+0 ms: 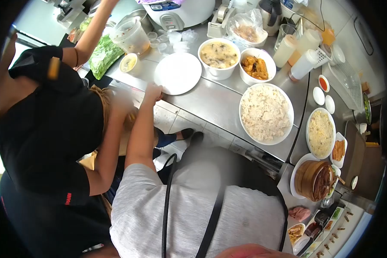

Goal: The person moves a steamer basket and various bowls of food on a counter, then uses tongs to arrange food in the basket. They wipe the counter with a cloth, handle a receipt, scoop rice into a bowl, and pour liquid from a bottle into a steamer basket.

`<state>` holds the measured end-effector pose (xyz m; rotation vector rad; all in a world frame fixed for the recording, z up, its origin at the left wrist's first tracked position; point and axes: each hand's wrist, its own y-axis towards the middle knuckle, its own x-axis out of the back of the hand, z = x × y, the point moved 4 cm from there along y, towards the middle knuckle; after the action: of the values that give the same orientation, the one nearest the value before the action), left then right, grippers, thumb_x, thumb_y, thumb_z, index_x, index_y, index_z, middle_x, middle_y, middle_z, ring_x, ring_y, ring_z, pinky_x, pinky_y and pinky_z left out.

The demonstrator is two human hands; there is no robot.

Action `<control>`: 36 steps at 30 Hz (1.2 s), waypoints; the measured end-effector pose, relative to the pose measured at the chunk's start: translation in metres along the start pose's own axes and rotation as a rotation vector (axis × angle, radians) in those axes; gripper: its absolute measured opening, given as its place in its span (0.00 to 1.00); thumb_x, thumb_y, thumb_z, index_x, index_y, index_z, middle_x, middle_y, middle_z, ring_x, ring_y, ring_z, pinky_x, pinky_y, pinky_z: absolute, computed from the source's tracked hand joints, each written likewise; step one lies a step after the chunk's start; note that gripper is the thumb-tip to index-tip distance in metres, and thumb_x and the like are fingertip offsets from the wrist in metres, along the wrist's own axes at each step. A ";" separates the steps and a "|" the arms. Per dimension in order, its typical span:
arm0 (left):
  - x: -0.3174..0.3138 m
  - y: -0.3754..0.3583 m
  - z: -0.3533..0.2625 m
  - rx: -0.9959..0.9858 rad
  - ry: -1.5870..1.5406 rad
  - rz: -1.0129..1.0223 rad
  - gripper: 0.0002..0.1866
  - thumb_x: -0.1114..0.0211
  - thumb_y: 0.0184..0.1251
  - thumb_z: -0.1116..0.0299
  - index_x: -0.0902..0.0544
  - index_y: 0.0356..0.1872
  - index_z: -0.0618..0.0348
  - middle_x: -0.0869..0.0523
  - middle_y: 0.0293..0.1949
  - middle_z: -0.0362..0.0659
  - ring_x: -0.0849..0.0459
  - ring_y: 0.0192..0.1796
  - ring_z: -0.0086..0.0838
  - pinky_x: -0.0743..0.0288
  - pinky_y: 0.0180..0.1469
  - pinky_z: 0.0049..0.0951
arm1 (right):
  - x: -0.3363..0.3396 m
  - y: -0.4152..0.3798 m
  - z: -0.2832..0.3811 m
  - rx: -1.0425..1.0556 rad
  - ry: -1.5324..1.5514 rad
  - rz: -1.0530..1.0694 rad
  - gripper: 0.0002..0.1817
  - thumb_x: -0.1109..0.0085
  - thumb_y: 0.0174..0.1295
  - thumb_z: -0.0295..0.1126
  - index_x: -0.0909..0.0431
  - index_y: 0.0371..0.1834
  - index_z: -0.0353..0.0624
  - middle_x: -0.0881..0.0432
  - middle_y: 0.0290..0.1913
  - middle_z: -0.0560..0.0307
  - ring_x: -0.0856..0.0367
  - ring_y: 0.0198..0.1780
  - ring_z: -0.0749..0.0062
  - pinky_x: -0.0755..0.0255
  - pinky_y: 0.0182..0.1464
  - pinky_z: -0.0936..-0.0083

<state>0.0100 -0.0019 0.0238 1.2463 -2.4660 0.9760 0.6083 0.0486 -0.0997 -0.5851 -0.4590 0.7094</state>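
A round white plate (177, 74) lies bare at the edge of the steel counter. My left hand (152, 93) is at the plate's near-left rim, its fingers curled closed against it. What lies under the fingers is hidden. My right hand is out of view. Right of the plate stand a white tub of soup (219, 59) and a white bowl of orange-brown food pieces (256, 66). Nearer to me is a large white bowl of rice (265, 113). A small cup of yellow food (129, 63) sits left of the plate.
Co-workers in black shirts (47, 133) stand close on my left. A rice cooker (176, 15), small plastic cups (176, 38), leafy greens (103, 56) and squeeze bottles (303, 65) line the back. To the right are an oval dish (320, 132) and a bamboo steamer (310, 179).
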 end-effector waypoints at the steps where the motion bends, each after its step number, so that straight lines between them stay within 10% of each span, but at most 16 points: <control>1: 0.010 0.020 0.008 -0.098 0.111 -0.094 0.26 0.44 0.50 0.67 0.40 0.51 0.65 0.25 0.30 0.50 0.24 0.23 0.32 0.29 0.22 0.29 | -0.002 0.003 0.005 0.002 -0.018 -0.001 0.22 0.51 0.58 0.41 0.34 0.51 0.38 0.25 0.43 0.51 0.28 0.46 0.70 0.36 0.49 0.77; 9: 0.103 0.061 -0.055 -0.655 -0.008 -0.387 0.22 0.43 0.53 0.66 0.33 0.48 0.65 0.24 0.29 0.42 0.27 0.22 0.20 0.35 0.22 0.18 | -0.027 0.009 0.054 -0.043 -0.146 -0.068 0.22 0.51 0.58 0.41 0.34 0.50 0.38 0.25 0.43 0.51 0.27 0.46 0.68 0.36 0.49 0.76; 10: 0.114 0.039 -0.084 -0.516 -0.244 -0.298 0.18 0.43 0.52 0.68 0.29 0.45 0.63 0.23 0.39 0.51 0.22 0.38 0.29 0.29 0.39 0.25 | -0.031 0.011 0.062 -0.047 -0.158 -0.080 0.22 0.51 0.57 0.41 0.33 0.50 0.38 0.25 0.43 0.51 0.27 0.46 0.68 0.36 0.49 0.76; 17: 0.197 0.140 -0.198 -0.848 -0.094 -0.540 0.17 0.42 0.51 0.65 0.26 0.42 0.62 0.20 0.33 0.49 0.21 0.35 0.31 0.29 0.37 0.28 | -0.081 0.036 0.118 -0.101 -0.249 -0.162 0.21 0.51 0.57 0.41 0.33 0.50 0.38 0.25 0.44 0.50 0.27 0.46 0.66 0.35 0.49 0.75; 22: 0.164 0.221 -0.273 -0.592 0.683 -0.544 0.24 0.44 0.49 0.53 0.26 0.45 0.56 0.22 0.44 0.48 0.24 0.47 0.39 0.32 0.47 0.33 | -0.114 0.042 0.150 -0.148 -0.288 -0.213 0.21 0.51 0.57 0.40 0.32 0.49 0.38 0.25 0.44 0.49 0.27 0.46 0.65 0.35 0.48 0.75; 26: 0.134 0.265 -0.283 -0.268 0.938 -0.159 0.22 0.50 0.53 0.58 0.29 0.51 0.51 0.28 0.52 0.43 0.30 0.54 0.38 0.40 0.55 0.33 | -0.133 0.034 0.164 -0.168 -0.293 -0.251 0.21 0.50 0.57 0.40 0.32 0.49 0.38 0.25 0.44 0.49 0.27 0.46 0.65 0.35 0.48 0.74; 30: 0.098 0.408 -0.253 -0.526 1.387 0.177 0.22 0.41 0.46 0.52 0.21 0.41 0.54 0.26 0.50 0.47 0.30 0.54 0.39 0.38 0.55 0.39 | -0.146 0.022 0.172 -0.167 -0.308 -0.278 0.20 0.50 0.57 0.40 0.31 0.48 0.38 0.25 0.44 0.49 0.26 0.46 0.64 0.35 0.48 0.74; 34: 0.128 0.469 -0.263 -0.388 1.226 0.139 0.14 0.46 0.53 0.59 0.20 0.35 0.53 0.22 0.41 0.44 0.26 0.42 0.36 0.33 0.47 0.37 | -0.160 0.007 0.177 -0.120 -0.337 -0.286 0.20 0.50 0.56 0.40 0.31 0.48 0.38 0.25 0.44 0.48 0.26 0.46 0.63 0.35 0.48 0.73; 35: 0.139 0.326 -0.279 -0.268 0.581 0.041 0.10 0.44 0.50 0.69 0.23 0.36 0.55 0.24 0.39 0.42 0.25 0.37 0.31 0.26 0.37 0.31 | -0.163 0.002 0.177 -0.113 -0.342 -0.292 0.20 0.50 0.56 0.40 0.31 0.48 0.38 0.25 0.44 0.48 0.26 0.46 0.63 0.35 0.48 0.73; 36: 0.153 0.327 -0.282 -0.423 0.806 0.056 0.08 0.42 0.47 0.70 0.24 0.32 0.55 0.24 0.35 0.42 0.25 0.34 0.30 0.27 0.33 0.30 | -0.165 -0.002 0.176 -0.103 -0.343 -0.295 0.20 0.50 0.56 0.40 0.31 0.48 0.38 0.25 0.44 0.48 0.26 0.46 0.62 0.35 0.48 0.73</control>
<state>-0.3683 0.2205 0.1556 0.5008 -1.9109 0.7111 0.3978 -0.0106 0.0013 -0.4785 -0.8859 0.5050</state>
